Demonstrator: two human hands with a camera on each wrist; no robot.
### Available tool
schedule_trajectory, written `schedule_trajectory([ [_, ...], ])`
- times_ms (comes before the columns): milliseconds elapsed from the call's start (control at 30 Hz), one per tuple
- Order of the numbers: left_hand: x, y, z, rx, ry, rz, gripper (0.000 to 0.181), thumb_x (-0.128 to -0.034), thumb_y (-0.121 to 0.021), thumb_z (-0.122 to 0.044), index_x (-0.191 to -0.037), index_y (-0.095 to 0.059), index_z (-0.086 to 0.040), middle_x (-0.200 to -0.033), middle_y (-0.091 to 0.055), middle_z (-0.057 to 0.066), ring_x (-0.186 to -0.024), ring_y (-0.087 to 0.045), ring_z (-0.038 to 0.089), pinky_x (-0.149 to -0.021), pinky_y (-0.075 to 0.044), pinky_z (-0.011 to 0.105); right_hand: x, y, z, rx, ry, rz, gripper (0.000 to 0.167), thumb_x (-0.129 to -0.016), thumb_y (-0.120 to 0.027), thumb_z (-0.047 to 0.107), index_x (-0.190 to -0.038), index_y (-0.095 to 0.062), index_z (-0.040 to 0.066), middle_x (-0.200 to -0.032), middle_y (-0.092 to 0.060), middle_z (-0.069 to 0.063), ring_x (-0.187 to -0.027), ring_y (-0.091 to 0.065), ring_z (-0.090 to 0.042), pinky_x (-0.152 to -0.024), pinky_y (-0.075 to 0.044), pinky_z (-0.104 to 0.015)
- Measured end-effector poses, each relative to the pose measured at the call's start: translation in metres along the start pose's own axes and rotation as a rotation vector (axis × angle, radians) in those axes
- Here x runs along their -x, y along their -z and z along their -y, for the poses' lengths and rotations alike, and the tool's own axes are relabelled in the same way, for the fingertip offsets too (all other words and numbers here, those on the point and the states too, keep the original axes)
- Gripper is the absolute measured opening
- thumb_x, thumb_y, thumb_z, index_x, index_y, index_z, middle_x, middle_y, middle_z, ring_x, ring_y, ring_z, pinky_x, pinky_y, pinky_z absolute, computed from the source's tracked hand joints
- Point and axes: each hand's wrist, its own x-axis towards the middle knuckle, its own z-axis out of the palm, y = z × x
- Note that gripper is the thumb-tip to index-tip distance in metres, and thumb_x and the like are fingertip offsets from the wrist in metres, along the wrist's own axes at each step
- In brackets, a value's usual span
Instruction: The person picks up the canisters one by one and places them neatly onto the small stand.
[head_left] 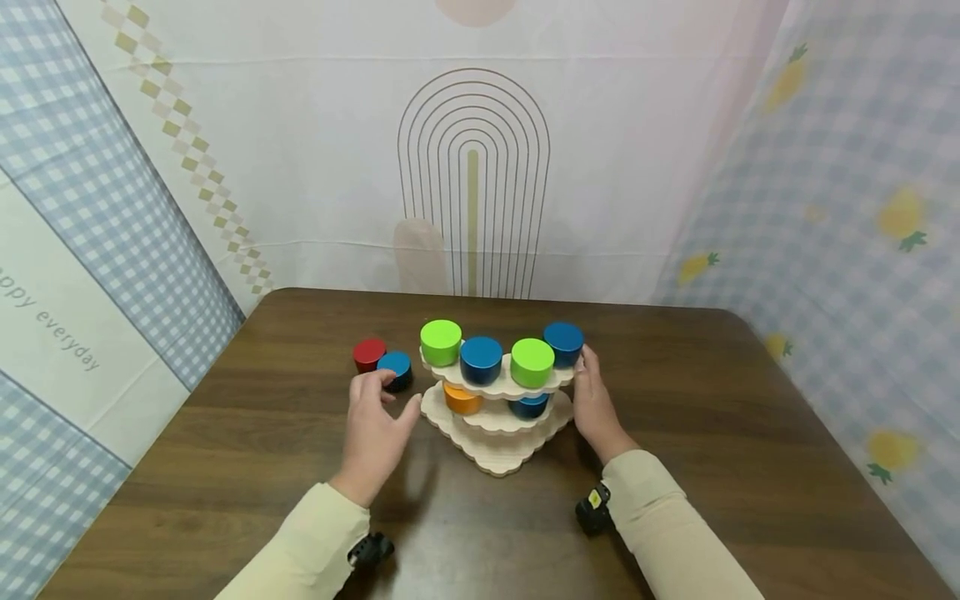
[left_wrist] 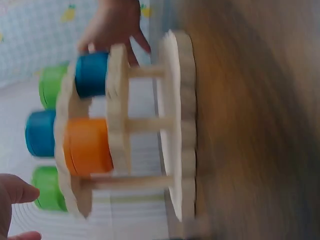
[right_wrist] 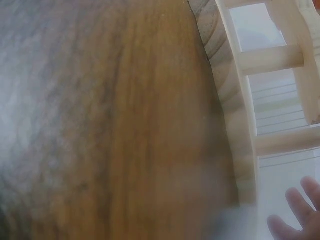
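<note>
A pale wooden tiered stand [head_left: 495, 457] with scalloped edges stands mid-table. Its top tier bears two green cylinders [head_left: 441, 342] and two blue cylinders [head_left: 481, 360]; an orange cylinder [head_left: 462, 398] and another blue cylinder [head_left: 529, 406] sit on the tier below. To the left of the stand, my left hand [head_left: 375, 437] has thumb and fingers apart, its fingertips close by a loose blue cylinder [head_left: 395, 372]. Whether they touch it, I cannot tell. My right hand [head_left: 600, 415] is at the stand's right side, fingers extended by the top tier; contact is unclear.
A red cylinder [head_left: 369, 354] stands on the brown wooden table [head_left: 712, 467] just beside the loose blue one. Behind the table's far edge hangs a white patterned cloth [head_left: 322, 167], with checked cloth [head_left: 817, 250] at the right side.
</note>
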Motion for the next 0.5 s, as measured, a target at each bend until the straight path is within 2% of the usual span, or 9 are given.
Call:
schedule_trajectory([
  [33,-0.003,0.002,0.003,-0.012,0.003,0.001,0.045,-0.0858,-0.071,-0.013,-0.123,-0.051,0.004,-0.122,-0.045,0.018,-0.097,-0.053,0.028,-0.084,-0.049,0.041,-0.003,-0.001,-0.006,0.003,0.005,-0.004,0.051,-0.107,-0.012,0.033,-0.153,-0.008,0.012,-0.158,-0.016,-0.018,-0.145,-0.015,-0.038,-0.112,-0.013,-0.062],
  [333,-0.025,0.013,0.031,-0.112,0.033,0.039,0.055,-0.0856,-0.072,-0.019,-0.130,-0.046,0.003,-0.128,-0.038,0.022,-0.106,-0.052,0.035,-0.088,-0.047,0.045,-0.003,-0.001,-0.005,0.014,-0.030,-0.001,0.054,-0.106,-0.011,0.039,-0.153,-0.007,0.014,-0.159,-0.014,-0.016,-0.145,-0.015,-0.037,-0.112,-0.014,-0.062],
  [500,-0.037,0.018,0.042,-0.155,0.036,0.100,0.061,-0.0872,-0.070,-0.022,-0.136,-0.042,0.002,-0.133,-0.035,0.024,-0.111,-0.049,0.038,-0.095,-0.045,0.050,-0.002,-0.001,-0.004,0.013,-0.035,-0.002,0.053,-0.106,-0.011,0.038,-0.153,-0.007,0.014,-0.159,-0.014,-0.015,-0.145,-0.015,-0.036,-0.112,-0.015,-0.062],
])
